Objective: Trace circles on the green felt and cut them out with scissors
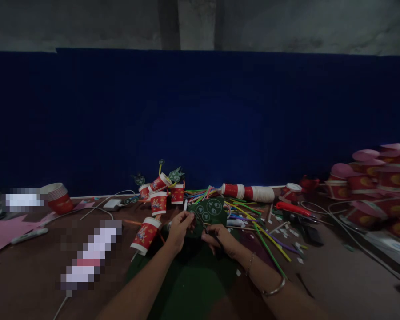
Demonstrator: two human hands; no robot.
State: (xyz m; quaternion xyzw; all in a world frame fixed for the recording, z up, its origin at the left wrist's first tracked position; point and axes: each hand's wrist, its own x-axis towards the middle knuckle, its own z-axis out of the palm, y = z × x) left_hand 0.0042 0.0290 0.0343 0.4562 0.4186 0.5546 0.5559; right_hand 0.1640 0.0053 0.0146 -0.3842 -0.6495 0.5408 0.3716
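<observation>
In my left hand [181, 226] is a dark green sheet of paper [216, 212], pinched at its left edge. White round patterns are drawn on it. My right hand [220, 240] is closed around the handles of a pair of scissors [204, 226], whose dark blades point up and left at the paper, near my left fingertips. Whether the blades are apart is too dim to tell. Below both hands lies a larger dark green sheet [186, 280]. Just left of my left hand, a red paper cup [146, 235] stands tilted.
Colourful pipe cleaners or straws [253, 218] and paper scraps spread to the right. Behind them lies a stack of cups [248, 192]. A red-handled tool [295, 208] and piled red cups [363, 182] are farther right. Pink paper [6, 231] and a charger [112, 204] with cable are left.
</observation>
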